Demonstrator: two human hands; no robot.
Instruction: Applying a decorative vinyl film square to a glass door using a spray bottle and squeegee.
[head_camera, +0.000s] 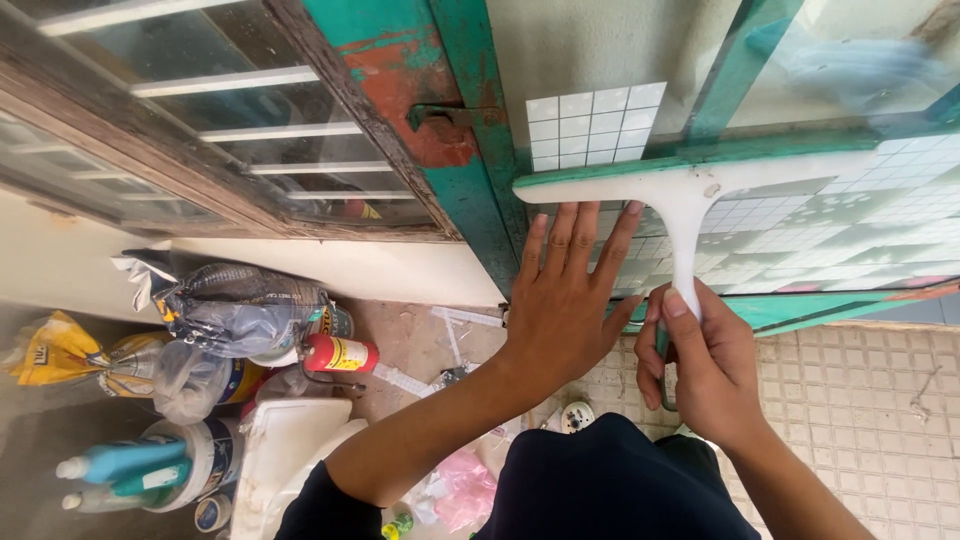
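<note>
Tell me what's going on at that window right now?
A person is working a white squeegee on the glass pane of a green-framed window. The right hand grips the handle from below, with the blade held against the lower part of the glass. The left hand lies flat and open beside it, fingertips touching the blade's left end. Below, on the ground, sit plastic bags, a red canister and spray bottles.

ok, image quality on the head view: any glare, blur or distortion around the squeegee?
Head view: soft daylight, no hard shadows; the glass pane reflects a tiled pattern under the white squeegee; wide-angle bending tilts the window frame; right hand and left hand are sharp; the bags at lower left look hazy.
</note>
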